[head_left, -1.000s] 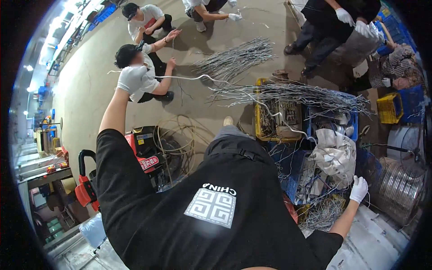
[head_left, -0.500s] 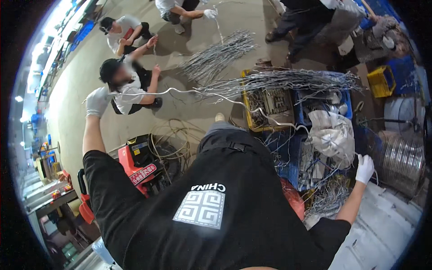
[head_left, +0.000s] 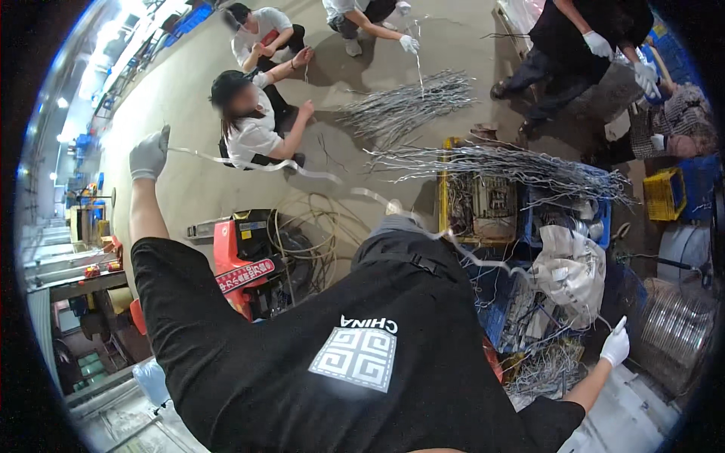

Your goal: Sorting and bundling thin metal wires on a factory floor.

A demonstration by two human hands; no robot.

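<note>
A long, wavy silver metal wire (head_left: 300, 171) spans the space in front of my body, its middle blurred by motion. At the far left, my white-gloved left hand (head_left: 149, 153) is closed around one end, arm stretched out. My white-gloved right hand (head_left: 615, 345), low on the right, is closed where the wire's other part arrives, one finger raised. Behind a crumpled white sack (head_left: 568, 275), part of the wire is hard to follow. Beyond it, a bundle of similar wavy wires (head_left: 513, 167) lies across the crates. Another wire bundle (head_left: 415, 106) rests on the floor.
A yellow crate (head_left: 453, 204) and blue crates (head_left: 604, 219) with metal pieces stand ahead to the right. Left of me are a red machine (head_left: 230, 253) and a coiled hose (head_left: 332, 219). Several people crouch or stand beyond, one person (head_left: 253, 124) close to the wire. A wire spool (head_left: 672, 325) stands far right.
My view has shifted, so the scene sits further right and lower. The wire swings and blurs between my hands. My right hand has moved lower, away from the sack.
</note>
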